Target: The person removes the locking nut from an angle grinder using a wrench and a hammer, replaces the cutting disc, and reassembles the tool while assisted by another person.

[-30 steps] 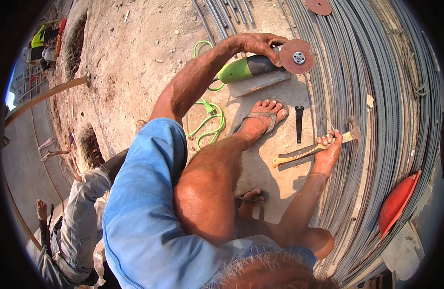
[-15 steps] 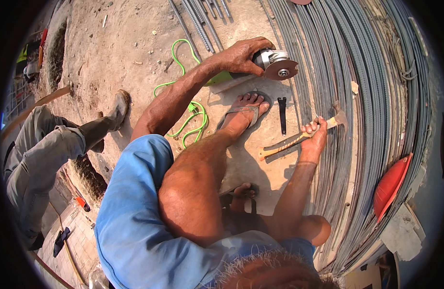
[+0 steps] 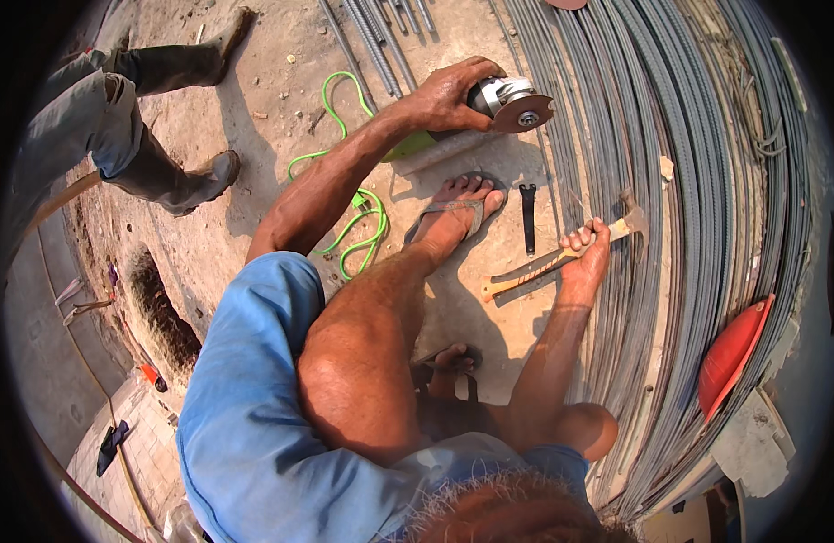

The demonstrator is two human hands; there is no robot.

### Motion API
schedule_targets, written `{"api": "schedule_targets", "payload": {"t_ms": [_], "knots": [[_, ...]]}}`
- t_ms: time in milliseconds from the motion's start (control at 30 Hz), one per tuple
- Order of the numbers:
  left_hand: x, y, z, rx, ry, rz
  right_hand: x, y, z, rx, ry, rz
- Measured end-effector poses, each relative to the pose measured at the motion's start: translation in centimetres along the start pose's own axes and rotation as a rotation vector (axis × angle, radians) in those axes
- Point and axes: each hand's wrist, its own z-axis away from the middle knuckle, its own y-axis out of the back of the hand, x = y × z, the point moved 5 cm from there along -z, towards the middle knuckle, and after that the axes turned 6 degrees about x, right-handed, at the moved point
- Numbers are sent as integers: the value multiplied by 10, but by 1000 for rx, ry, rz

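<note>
My left hand (image 3: pixel 455 94) is closed around an angle grinder (image 3: pixel 506 91), which has a silver head and a reddish-brown cutting disc (image 3: pixel 524 114) facing up. Its green body lies partly hidden beneath my forearm. A yellow-handled hammer (image 3: pixel 536 271) is in my right hand (image 3: pixel 587 255), gripped close to the head. The hammer head (image 3: pixel 633 217) is over the steel bars at my right. Between the two hands a black pin wrench (image 3: pixel 528 220) lies on the ground, beside my sandalled foot (image 3: pixel 459 213).
Long steel rebars (image 3: pixel 657 181) run along the right side, with a red bowl-shaped thing (image 3: pixel 735 355) on them. Shorter rebars (image 3: pixel 374 45) lie ahead. A bright green cord (image 3: pixel 378 237) coils left of my foot. Another person's boots (image 3: pixel 195 181) stand at the left, near a hole (image 3: pixel 155 303).
The grinder has shifted slightly up and left with my left hand. My right hand and hammer have barely moved. The other person has stepped farther ahead on the left.
</note>
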Motion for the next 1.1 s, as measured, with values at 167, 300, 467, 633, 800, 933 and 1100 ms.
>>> {"api": "schedule_targets", "payload": {"t_ms": [167, 300, 467, 633, 800, 933, 1100], "knots": [[-10, 4, 0, -43, 8, 42, 1, 0, -3, -26, 30, 5], [-9, 3, -2, -43, -35, 47, 3, -1, -6, -43, -2, 9], [-9, 1, -1, -37, -15, 47, 5, -6, -5, -34, -11, 11], [-9, 1, -1, -31, -10, 30, 5, -7, -3, -33, -12, 3], [-11, -1, -2, -35, -7, 26, 5, -4, -5, -23, -4, 10], [-13, -2, 0, -15, -22, 12, 4, -4, -4, -18, 7, 9], [-11, -1, -1, -18, -34, 11, 4, -5, -3, -27, 20, 24]]}}
